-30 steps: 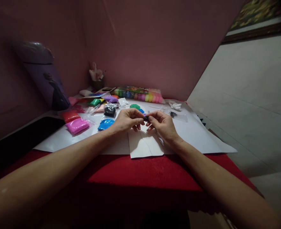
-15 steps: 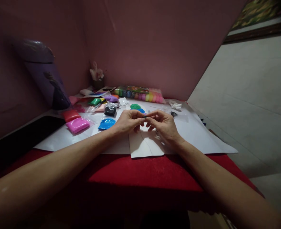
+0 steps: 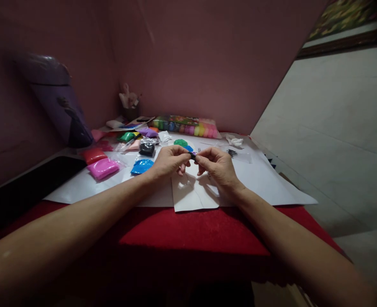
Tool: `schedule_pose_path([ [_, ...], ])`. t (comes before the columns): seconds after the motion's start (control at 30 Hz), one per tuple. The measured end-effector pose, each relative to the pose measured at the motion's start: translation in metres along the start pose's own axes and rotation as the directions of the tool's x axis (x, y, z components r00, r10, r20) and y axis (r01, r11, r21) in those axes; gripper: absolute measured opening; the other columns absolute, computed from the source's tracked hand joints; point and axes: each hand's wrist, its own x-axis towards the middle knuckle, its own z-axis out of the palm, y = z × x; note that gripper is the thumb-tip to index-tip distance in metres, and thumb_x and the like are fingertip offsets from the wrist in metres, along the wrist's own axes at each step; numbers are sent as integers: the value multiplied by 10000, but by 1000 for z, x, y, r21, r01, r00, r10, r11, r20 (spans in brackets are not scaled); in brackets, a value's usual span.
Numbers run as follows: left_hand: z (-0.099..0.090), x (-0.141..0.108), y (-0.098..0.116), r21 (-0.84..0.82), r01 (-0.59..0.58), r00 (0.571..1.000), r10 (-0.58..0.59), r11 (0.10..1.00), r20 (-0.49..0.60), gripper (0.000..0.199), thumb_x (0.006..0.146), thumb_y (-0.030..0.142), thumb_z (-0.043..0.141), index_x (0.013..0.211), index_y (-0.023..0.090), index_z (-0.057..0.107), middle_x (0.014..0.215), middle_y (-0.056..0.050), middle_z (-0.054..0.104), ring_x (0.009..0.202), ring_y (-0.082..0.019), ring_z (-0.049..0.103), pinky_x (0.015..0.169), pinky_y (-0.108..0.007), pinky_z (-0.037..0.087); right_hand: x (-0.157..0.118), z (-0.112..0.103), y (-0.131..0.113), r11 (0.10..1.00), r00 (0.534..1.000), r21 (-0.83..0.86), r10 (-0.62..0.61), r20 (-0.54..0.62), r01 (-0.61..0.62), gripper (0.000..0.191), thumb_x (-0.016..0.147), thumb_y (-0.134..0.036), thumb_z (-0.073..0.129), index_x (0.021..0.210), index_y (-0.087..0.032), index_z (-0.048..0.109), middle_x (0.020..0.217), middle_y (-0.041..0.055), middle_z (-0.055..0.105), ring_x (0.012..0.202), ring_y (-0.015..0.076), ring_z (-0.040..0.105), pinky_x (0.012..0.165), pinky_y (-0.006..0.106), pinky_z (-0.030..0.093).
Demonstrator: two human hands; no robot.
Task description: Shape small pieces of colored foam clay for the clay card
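Observation:
Between my two hands is a small piece of black clay (image 3: 192, 156), pinched at both ends. My left hand (image 3: 172, 162) is closed on its left side with thumb and index finger. From the other side, the thumb and index finger of my right hand (image 3: 218, 166) grip it too. Beneath them lies a white sheet of paper (image 3: 193, 196) with thin lines drawn on it. Just beyond the fingers, green clay (image 3: 181, 143) and blue clay (image 3: 188, 149) sit on the paper, partly hidden by my hands.
Left of my hands lie packets of blue clay (image 3: 142, 166), black clay (image 3: 147, 148), pink clay (image 3: 103, 169) and red clay (image 3: 94, 155). A long pack of coloured clay (image 3: 185, 126) rests by the wall. Crumpled tissue (image 3: 234, 140) and dark bits (image 3: 232, 152) lie at right.
My hands have moved slightly apart, and more of the black clay shows between the fingertips. The view has shifted a little.

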Motion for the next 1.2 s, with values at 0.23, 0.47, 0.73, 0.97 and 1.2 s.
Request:
schedule_pose_path([
  [0.23, -5, 2, -2, -83, -53, 992, 42, 995, -122, 39, 763, 92, 621, 726, 101, 622, 617, -4, 625, 408, -54, 501, 376, -177, 390, 1, -3, 3, 1000, 994, -13, 23, -105, -25, 123, 712, -257, 682, 718, -168, 597, 618, -26, 595, 472, 88, 535, 429, 231, 503],
  [0.47, -8, 3, -6, -76, -19, 997, 25, 997, 78, 84, 742, 117, 673, 823, 98, 687, 655, -16, 647, 446, -63, 538, 403, -183, 418, 2, -5, 6, 999, 999, 34, 23, -29, -22, 265, 744, -415, 708, 790, -168, 625, 648, -8, 612, 556, 114, 581, 469, 241, 531],
  [0.73, -7, 1, -3, -5, -14, 991, 15, 1000, 130, 79, 759, 142, 681, 817, 90, 695, 645, -22, 653, 427, -54, 519, 403, -180, 412, -3, -2, -1, 998, 996, 60, 4, 86, -10, 245, 744, -391, 740, 810, -173, 649, 679, 7, 651, 634, 137, 618, 536, 269, 540],
  [0.97, -3, 0, 1, 95, -53, 992, 42, 994, 115, 72, 782, 76, 623, 716, 84, 650, 533, 7, 594, 382, -57, 510, 391, -176, 413, -2, -2, 2, 1000, 998, -1, -2, 64, 2, 219, 738, -335, 748, 820, -168, 633, 632, -8, 648, 567, 123, 602, 478, 239, 492],
  [1.2, -5, 1, -1, 89, -40, 992, 30, 995, 119, 86, 754, 44, 613, 688, 96, 629, 530, 1, 606, 370, -53, 503, 376, -176, 405, -3, -3, 2, 1000, 996, -7, -17, 91, 18, 214, 757, -351, 730, 770, -168, 621, 655, -9, 636, 540, 105, 578, 492, 250, 490],
])
